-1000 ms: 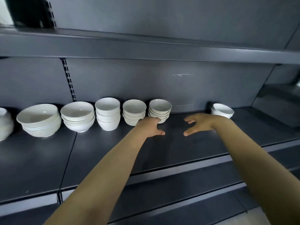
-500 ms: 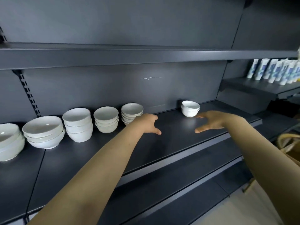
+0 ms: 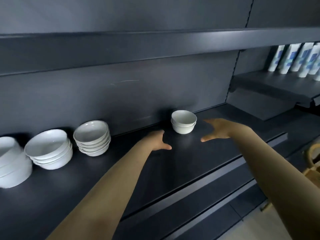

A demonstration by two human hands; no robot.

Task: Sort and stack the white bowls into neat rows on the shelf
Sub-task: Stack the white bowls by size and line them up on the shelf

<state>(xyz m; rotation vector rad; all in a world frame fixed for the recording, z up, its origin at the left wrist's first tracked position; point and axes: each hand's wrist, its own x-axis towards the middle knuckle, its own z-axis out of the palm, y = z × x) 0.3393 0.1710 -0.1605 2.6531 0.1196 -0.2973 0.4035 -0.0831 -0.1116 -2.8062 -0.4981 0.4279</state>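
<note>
A small stack of two white bowls [image 3: 184, 123] stands alone near the back of the dark shelf [image 3: 173, 163]. My left hand [image 3: 158, 141] hovers open just in front and to the left of it, empty. My right hand [image 3: 218, 129] is open to the right of the stack, fingers spread, not touching it. To the left along the back stand more white bowl stacks: a shallow stack [image 3: 92, 137], a wider stack [image 3: 50, 151] and a blurred stack [image 3: 12, 163] at the frame's edge.
An upper shelf [image 3: 155, 44] overhangs the bowls. On a raised shelf to the right stand several white and blue tubes [image 3: 297, 59]. A woven basket [image 3: 313, 160] shows at the right edge, with lower shelves below.
The view has swung right and closer; the lone bowl stack now lies between my hands. Both hands have moved right toward it, still empty.
</note>
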